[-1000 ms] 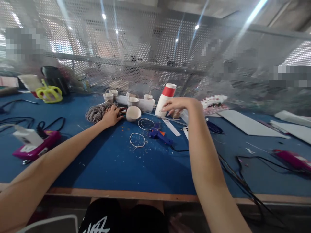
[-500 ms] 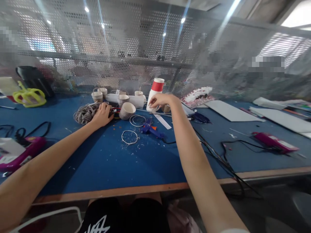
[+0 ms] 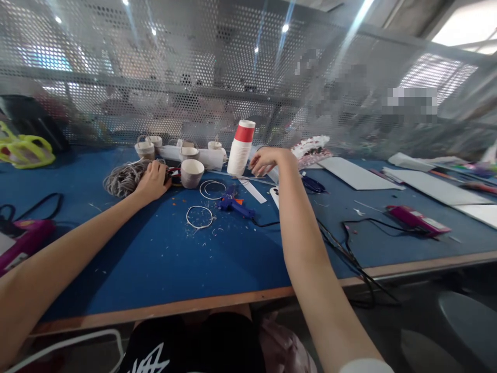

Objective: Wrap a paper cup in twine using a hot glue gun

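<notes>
My left hand [image 3: 152, 178] rests against the right side of a bundle of grey yarn [image 3: 122, 178], thumb apart from the fingers. Dark and red pieces beside its fingertips are partly hidden. My right hand [image 3: 264, 161] hovers just right of a stack of white paper cups [image 3: 238, 150] with a red band, its fingers loosely bent and apart. Nothing shows in its grasp. A cord-wrapped cup [image 3: 192, 174] stands right of my left hand. In front lie a blue glue gun [image 3: 235, 203], two white rings [image 3: 199, 217] and a white paper strip [image 3: 253, 190].
Small handled cups [image 3: 145, 150] and a white roll [image 3: 212, 159] stand at the back, before a perforated metal screen [image 3: 155, 103]. Magenta tools [image 3: 419, 220] lie at both sides. Black cables [image 3: 345, 254] cross the table's front edge. White boards [image 3: 357, 173] lie on the right.
The view has swung slightly right. My right hand has shifted from in front of the cup stack to its right side. My left hand stays at the yarn.
</notes>
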The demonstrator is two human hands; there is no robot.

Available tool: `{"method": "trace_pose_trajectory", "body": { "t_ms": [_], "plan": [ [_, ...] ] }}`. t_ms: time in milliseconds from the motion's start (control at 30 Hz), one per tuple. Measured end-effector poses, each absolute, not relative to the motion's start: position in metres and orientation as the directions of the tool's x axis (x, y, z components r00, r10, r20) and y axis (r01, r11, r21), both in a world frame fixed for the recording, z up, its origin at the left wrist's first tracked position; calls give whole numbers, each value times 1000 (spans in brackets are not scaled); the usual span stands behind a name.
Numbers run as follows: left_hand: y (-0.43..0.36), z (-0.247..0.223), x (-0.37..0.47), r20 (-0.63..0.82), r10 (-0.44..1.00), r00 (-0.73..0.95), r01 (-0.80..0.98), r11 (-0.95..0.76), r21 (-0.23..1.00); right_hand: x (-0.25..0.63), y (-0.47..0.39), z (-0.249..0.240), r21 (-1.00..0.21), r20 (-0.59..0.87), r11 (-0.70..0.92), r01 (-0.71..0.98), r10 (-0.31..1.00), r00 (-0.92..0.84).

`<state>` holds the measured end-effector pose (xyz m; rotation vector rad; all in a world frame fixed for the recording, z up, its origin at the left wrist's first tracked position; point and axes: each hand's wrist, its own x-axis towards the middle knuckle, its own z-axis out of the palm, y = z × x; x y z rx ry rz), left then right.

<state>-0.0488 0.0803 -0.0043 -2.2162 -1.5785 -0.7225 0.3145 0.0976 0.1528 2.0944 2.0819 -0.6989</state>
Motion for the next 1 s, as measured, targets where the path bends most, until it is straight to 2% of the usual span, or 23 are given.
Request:
{"method": "trace_pose_trajectory", "body": {
  "t_ms": [267,400,533,900,1000],
  "plan": [
    [77,0,-45,523,804,285,944,-330,-6,280,112,120,-133,-404,3,991,913,-57],
    [75,2,-43,519,807,282,949,-315,-27,272,109,119,-64,-428,12,998,903,-38],
    [77,1,-44,513,803,302,945,-323,-51,273,103,121,-57,-422,24,998,905,-46],
    [77,1,-44,513,810,286,947,-321,-20,271,101,124,-36,-96,65,997,993,-68],
    [73,6,-39,501,826,260,954,-300,1,260,97,133,-24,-25,122,992,992,-122]
  ]
}}
